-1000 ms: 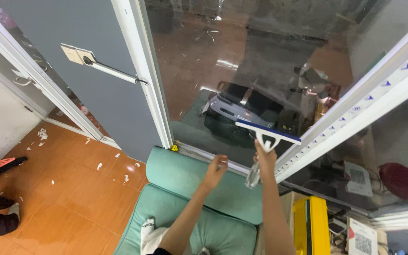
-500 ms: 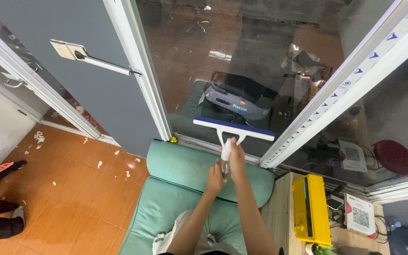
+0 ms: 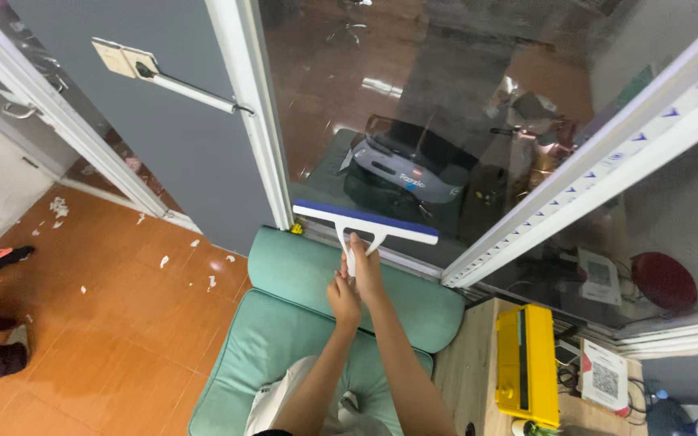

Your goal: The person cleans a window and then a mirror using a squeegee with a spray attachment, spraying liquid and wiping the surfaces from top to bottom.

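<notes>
Hands both grip squeegee on window above green sofa.

Both bare forearms stretch forward and up side by side, the right hand closed in a fist grip higher up, the left hand clenched just below and touching it, knuckles turned toward the camera.

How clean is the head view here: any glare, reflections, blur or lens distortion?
Head view: sharp on both hands, left hand and right hand, and the squeegee; the window pane carries strong reflections and bright glare patches; wide-angle lens bends the white frame.
</notes>
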